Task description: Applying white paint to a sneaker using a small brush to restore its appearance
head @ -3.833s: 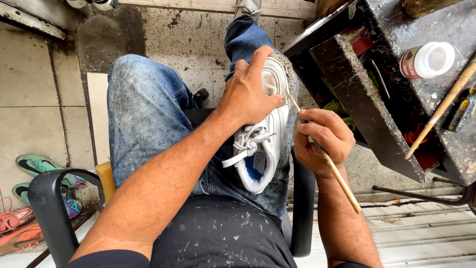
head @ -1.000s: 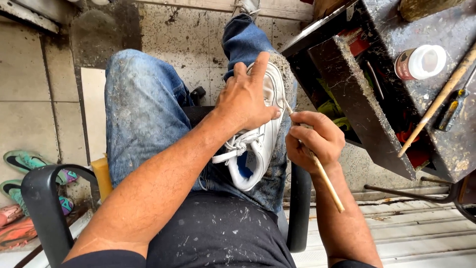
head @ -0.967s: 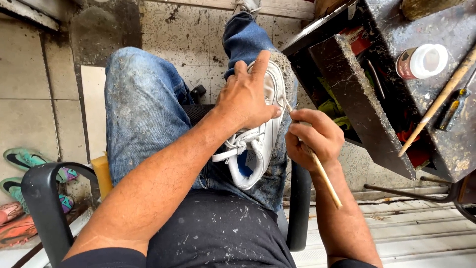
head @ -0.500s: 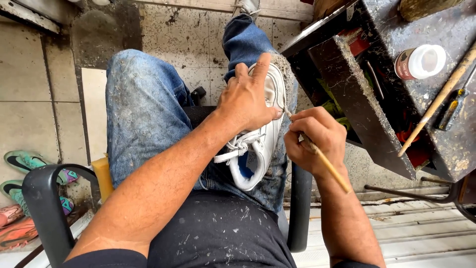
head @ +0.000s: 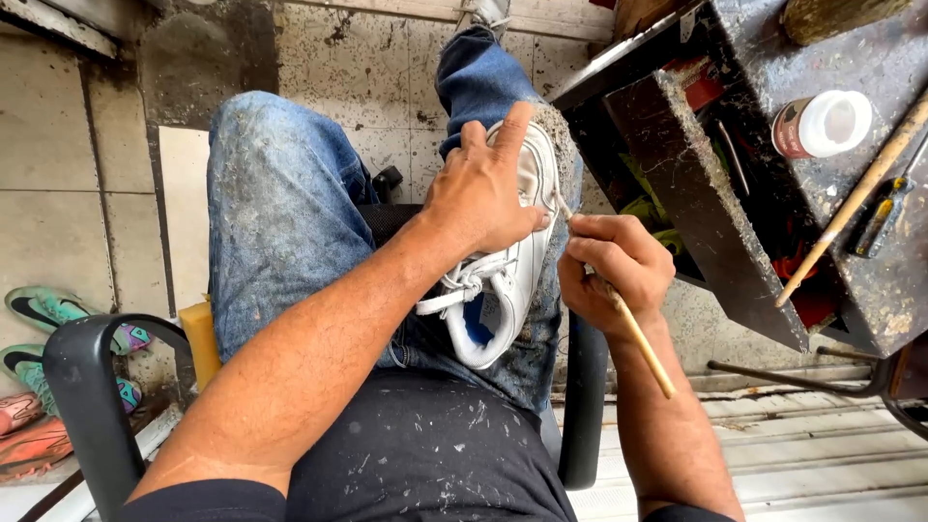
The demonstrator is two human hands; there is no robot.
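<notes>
— White leather, is it? State what you have in hand and where it sits.

— White sneaker (head: 503, 271), laced, resting on my lap against the right thigh of my paint-flecked jeans (head: 280, 222), toe pointing away from me, opening towards me. My left hand (head: 483, 193) lies over the upper, fingers spread and curled round it, thumb down by the laces, pressing the shoe in place. My right hand (head: 614, 266) is closed tight round a thin wooden-handled brush (head: 633, 329); the handle runs back past my wrist, and the working tip meets the sneaker's sole edge just beside my left fingertips. I cannot make out the bristles themselves.

— Seating and surroundings?

— I sit in a black chair (head: 92, 396), armrests showing on both sides. To my right stands a dark, badly spattered counter (head: 735, 242) with an open compartment of tools inside. On its top lies a small jar with a white lid (head: 822, 124), on its side, and near it a long wooden stick (head: 851, 203) lying slantwise.

— Floor?

— Stained tiles (head: 58, 135). At far left, well apart from me, a teal sneaker (head: 58, 314) and orange footwear (head: 34, 445) below it. A yellow block (head: 201, 338) sits beside my left leg.
</notes>
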